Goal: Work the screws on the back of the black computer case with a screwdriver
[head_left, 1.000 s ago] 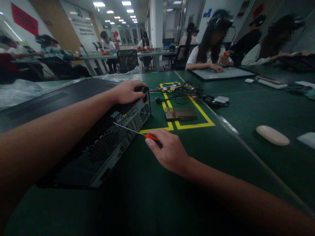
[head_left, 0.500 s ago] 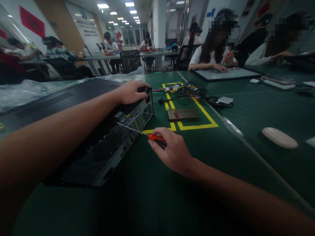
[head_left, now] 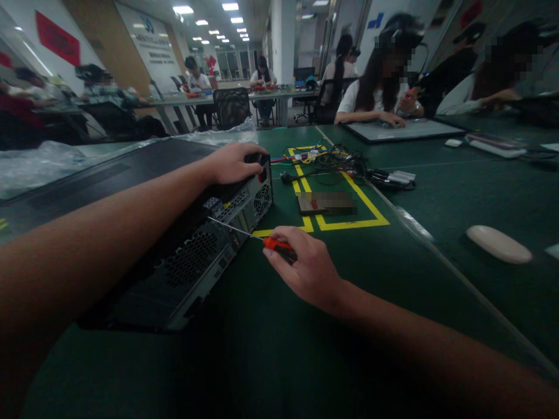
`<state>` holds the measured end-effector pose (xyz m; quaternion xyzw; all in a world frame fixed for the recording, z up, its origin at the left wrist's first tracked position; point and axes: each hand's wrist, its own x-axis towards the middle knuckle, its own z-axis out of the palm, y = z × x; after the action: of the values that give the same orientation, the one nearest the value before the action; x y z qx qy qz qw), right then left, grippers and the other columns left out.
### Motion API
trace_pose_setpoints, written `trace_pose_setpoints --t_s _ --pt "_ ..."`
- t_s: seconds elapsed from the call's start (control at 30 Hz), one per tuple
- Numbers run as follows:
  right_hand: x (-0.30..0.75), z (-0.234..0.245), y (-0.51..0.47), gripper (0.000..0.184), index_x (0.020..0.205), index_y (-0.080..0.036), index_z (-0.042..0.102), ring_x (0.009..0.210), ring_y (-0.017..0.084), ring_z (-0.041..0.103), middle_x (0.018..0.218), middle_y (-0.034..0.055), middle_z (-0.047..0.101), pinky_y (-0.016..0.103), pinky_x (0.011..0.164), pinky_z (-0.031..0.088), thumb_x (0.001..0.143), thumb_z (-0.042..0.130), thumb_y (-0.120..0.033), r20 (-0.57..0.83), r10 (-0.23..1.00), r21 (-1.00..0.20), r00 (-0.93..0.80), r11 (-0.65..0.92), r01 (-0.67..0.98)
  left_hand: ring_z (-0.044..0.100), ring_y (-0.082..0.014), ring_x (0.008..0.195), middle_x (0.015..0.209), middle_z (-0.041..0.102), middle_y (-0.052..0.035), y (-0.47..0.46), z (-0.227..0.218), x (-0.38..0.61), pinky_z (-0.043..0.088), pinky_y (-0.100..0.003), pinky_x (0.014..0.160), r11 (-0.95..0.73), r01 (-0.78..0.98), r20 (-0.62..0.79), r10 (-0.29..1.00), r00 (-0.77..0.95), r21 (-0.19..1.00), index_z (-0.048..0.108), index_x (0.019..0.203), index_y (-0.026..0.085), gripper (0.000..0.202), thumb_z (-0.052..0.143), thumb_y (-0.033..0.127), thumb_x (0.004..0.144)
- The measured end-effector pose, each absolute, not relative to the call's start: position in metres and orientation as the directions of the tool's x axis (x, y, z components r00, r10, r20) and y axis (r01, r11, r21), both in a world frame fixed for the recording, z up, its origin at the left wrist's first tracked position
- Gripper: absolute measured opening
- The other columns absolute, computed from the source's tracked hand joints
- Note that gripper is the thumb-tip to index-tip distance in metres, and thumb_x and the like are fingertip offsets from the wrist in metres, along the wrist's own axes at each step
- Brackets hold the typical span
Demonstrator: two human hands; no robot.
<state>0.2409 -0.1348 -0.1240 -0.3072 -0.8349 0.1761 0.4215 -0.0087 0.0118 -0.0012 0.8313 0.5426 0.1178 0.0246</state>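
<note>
A black desktop computer case point(head_left: 126, 169) lies on the green table at the left, its vented rear panel point(head_left: 192, 259) turned toward me. My left hand point(head_left: 233, 163) grips the case's upper edge near the far rear corner, fingers bent over it. In my right hand point(head_left: 305, 262) is a screwdriver point(head_left: 277, 244) with an orange and black handle. Its long thin shaft points left, and the tip meets the rear panel at about its upper edge. Whether the tip sits in a screw is too small to tell. A small fan grille point(head_left: 262, 199) shows below my left hand.
Black cables point(head_left: 345, 160) lie tangled beyond yellow tape marks. A phone-like flat object point(head_left: 325, 203) rests inside the tape. A pale rounded case point(head_left: 498, 244) lies at the right. Clear plastic wrap point(head_left: 39, 166) is behind the computer. A co-worker point(head_left: 379, 87) sits across the table.
</note>
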Motion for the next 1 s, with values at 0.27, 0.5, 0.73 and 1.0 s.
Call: trace_pose_setpoints --t_s 0.27,0.5,0.73,1.0 --pt "0.241 -0.1216 -0.135 0.015 0.124 -0.024 0.072 0.097 0.024 0.079 0.113 0.0075 0.084 0.037 0.086 0.06 0.11 0.07 -0.03 0.603 0.654 -0.541 -0.456 0.756 0.369 0.068 -0.0371 0.144 0.157 0.075 -0.0124 0.0134 -0.0011 -0.0103 0.051 -0.05 0.125 -0.406 0.904 0.156 0.909 0.386 0.133 0.071 0.162 0.025 0.073 0.056 0.054 0.096" --pt "0.2407 -0.1194 -0.1375 0.013 0.121 -0.022 0.074 0.094 0.024 0.077 0.109 0.0077 0.083 0.036 0.083 0.057 0.112 0.069 -0.03 0.617 0.649 -0.523 -0.446 0.761 0.384 0.069 -0.0391 0.145 0.16 0.073 -0.0198 0.0097 0.0002 -0.0073 0.049 -0.051 0.128 -0.405 0.9 0.154 0.911 0.382 0.163 0.069 0.164 0.013 0.079 0.057 0.051 0.095" --pt "0.2414 -0.1176 -0.1381 0.016 0.12 -0.021 0.076 0.088 0.022 0.073 0.106 0.0075 0.081 0.034 0.08 0.056 0.113 0.069 -0.033 0.63 0.643 -0.521 -0.436 0.766 0.378 0.069 -0.0375 0.145 0.155 0.077 -0.0118 0.0131 -0.0013 -0.0113 0.05 -0.053 0.128 -0.417 0.893 0.167 0.905 0.391 0.169 0.073 0.16 0.026 0.071 0.059 0.051 0.095" --pt "0.2401 -0.1181 -0.1367 0.026 0.119 -0.016 0.08 0.088 0.022 0.073 0.101 0.0089 0.08 0.034 0.079 0.054 0.118 0.062 -0.034 0.62 0.634 -0.491 -0.463 0.773 0.402 0.067 -0.0398 0.147 0.157 0.074 -0.0189 0.0122 -0.0008 -0.0092 0.047 -0.052 0.129 -0.415 0.891 0.153 0.907 0.391 0.185 0.071 0.163 0.015 0.081 0.058 0.053 0.093"
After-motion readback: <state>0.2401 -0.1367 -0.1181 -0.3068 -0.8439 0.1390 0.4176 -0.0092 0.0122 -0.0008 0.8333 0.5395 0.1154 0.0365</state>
